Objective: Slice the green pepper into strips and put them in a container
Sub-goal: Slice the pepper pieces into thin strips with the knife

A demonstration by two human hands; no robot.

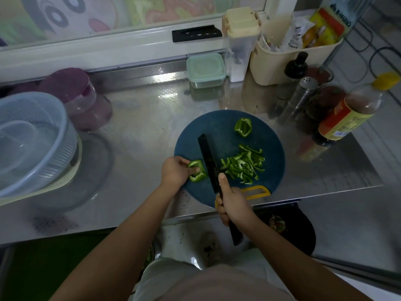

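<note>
On the steel counter (141,127) lies a round blue cutting board (217,127). At its 9 o'clock the left grip (174,171) pinches a green pepper piece (197,171), with the fingers curled on it. The right grip (233,205) is clamped on the handle of a black knife (208,161), and the blade is just beside this piece. Pepper strips (243,166) lie at 3 o'clock, and an uncut pepper chunk (243,126) lies at 1 o'clock.

green pepper piece (197,173) beside cut strips (244,165).
</note>
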